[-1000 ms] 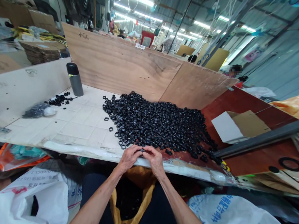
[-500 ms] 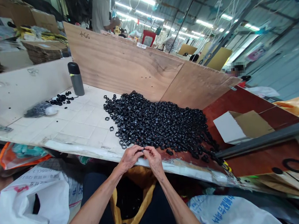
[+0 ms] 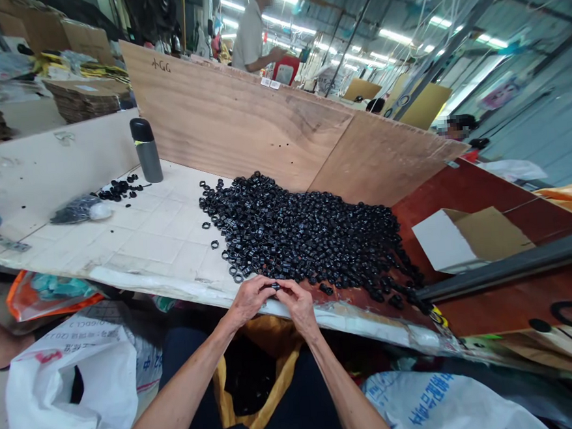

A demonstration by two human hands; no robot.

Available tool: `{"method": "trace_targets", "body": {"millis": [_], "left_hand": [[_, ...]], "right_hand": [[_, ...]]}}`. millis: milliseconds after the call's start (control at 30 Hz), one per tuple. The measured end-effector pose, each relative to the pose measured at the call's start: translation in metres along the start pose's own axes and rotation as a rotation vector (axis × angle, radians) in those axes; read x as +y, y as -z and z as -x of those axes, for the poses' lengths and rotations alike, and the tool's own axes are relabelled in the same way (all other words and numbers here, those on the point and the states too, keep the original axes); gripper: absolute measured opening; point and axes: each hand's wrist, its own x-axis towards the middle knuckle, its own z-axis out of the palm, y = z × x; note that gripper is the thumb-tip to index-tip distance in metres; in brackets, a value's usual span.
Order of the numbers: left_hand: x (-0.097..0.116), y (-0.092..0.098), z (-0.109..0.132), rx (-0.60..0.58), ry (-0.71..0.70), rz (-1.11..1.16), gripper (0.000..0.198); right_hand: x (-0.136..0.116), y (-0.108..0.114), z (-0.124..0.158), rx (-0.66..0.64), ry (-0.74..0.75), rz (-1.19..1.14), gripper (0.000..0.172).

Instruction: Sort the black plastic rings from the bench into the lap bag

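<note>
A big heap of small black rings (image 3: 307,232) covers the middle of the worktable (image 3: 145,240). At the table's near edge my left hand (image 3: 247,299) and my right hand (image 3: 297,302) meet fingertip to fingertip, both pinched on one small black ring (image 3: 275,286) between them. The ring is mostly hidden by my fingers. Below my hands, between my knees, hangs a yellow bag (image 3: 258,380) with dark parts inside.
A grey flask (image 3: 146,150) stands at the back left, near a few loose rings (image 3: 120,189) and a clear bag of parts (image 3: 77,209). Plywood boards (image 3: 240,123) wall the table's far side. A cardboard box (image 3: 468,237) lies to the right. White sacks (image 3: 68,393) sit by my legs. A person stands beyond the boards.
My hands stay pinched together at the table edge with the ring. The view has shifted slightly, and a person behind the boards has moved to the right.
</note>
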Motion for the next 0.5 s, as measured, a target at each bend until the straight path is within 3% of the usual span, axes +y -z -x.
{"method": "trace_targets", "body": {"millis": [233,500], "left_hand": [[0.0008,-0.0011,0.0016,-0.031,-0.096,-0.082,0.021],[-0.0064,-0.0043,0.0011,0.020,-0.094,-0.060,0.021]], "right_hand": [[0.0006,-0.0093,-0.0022,0.088,0.007,0.221,0.039],[0.0028,-0.0093,-0.0046,0.076,-0.136,0.069,0.036]]}}
